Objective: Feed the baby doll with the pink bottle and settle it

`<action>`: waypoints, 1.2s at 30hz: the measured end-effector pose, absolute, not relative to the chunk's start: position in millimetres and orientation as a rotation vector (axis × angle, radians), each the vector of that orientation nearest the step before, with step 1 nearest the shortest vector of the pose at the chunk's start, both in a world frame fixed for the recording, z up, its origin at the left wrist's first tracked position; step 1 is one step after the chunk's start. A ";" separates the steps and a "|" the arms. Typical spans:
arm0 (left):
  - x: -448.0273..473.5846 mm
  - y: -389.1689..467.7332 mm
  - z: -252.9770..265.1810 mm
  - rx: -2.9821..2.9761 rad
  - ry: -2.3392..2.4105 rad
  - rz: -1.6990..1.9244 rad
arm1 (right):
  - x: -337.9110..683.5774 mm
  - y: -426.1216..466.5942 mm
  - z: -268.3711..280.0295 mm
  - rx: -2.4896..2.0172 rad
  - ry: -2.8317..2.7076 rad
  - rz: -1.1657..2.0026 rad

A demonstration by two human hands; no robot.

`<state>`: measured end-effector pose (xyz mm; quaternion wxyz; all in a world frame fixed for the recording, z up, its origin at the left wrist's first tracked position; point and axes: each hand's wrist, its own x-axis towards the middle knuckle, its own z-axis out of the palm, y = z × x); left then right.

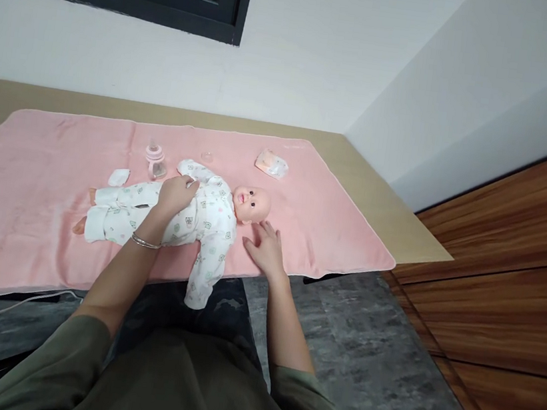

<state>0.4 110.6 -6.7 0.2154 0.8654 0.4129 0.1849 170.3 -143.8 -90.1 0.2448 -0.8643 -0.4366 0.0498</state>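
Observation:
A baby doll (213, 207) in white printed clothes lies on its back on a pink mat (43, 195), its bald head to the right and its feet to the left. My left hand (177, 194) rests on the doll's waist with bent fingers closed against the clothing; the fingertips are partly hidden. Just below the doll's head, my right hand (266, 248) hovers at or touches the mat, fingers spread and nothing in them. One doll sleeve hangs over the mat's near edge toward my lap.
Beyond the doll are a pink-topped baby bottle (155, 161), a small clear ring-like piece (207, 156) and a printed plastic packet (272, 164). A folded white cloth or pad (118, 177) lies near the feet. A cable (34, 298) runs below the tabletop (378, 212) at left.

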 end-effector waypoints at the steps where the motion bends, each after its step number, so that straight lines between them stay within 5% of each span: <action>1: 0.0 110.7 -7.6 2.399 1.143 0.521 | 168.3 -144.0 -92.0 -2.367 -1.204 0.147; 36: -0.9 107.9 -8.9 2.384 1.138 0.560 | 193.8 -160.5 -97.2 -2.402 -1.051 0.030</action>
